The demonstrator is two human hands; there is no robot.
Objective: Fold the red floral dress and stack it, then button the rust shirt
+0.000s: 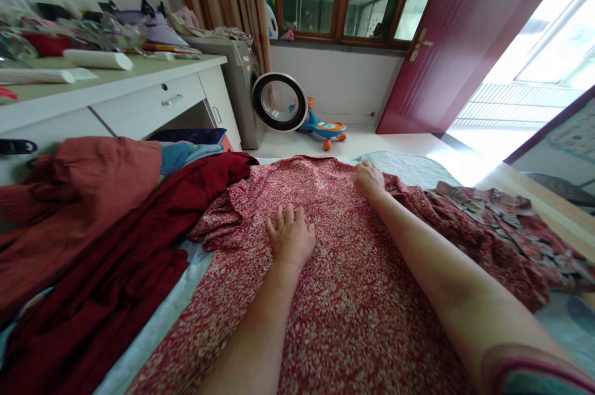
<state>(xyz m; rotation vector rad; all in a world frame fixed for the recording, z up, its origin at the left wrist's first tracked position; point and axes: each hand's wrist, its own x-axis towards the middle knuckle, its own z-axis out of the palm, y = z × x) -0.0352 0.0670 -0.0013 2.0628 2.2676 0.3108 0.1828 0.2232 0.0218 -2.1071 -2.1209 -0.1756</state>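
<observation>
A red dress with a small pale print (334,258) lies spread out before me on a light blue cover (186,296). My left hand (292,237) rests flat on its middle, fingers spread. At the garment's upper right, by the shoulder, my right hand (370,180) is closed with the fingers curled onto the cloth. One short sleeve of the dress sticks out to the left, and bunched fabric of the same print trails off to the right of my right hand.
Dark red (116,271) and coral clothes (83,196) lie at left; a patterned garment (515,227) lies at right. Beyond stand a cluttered desk (153,94), a washing machine with its round door (280,102) open, a blue-orange ride-on toy (325,128) and a red door (432,29).
</observation>
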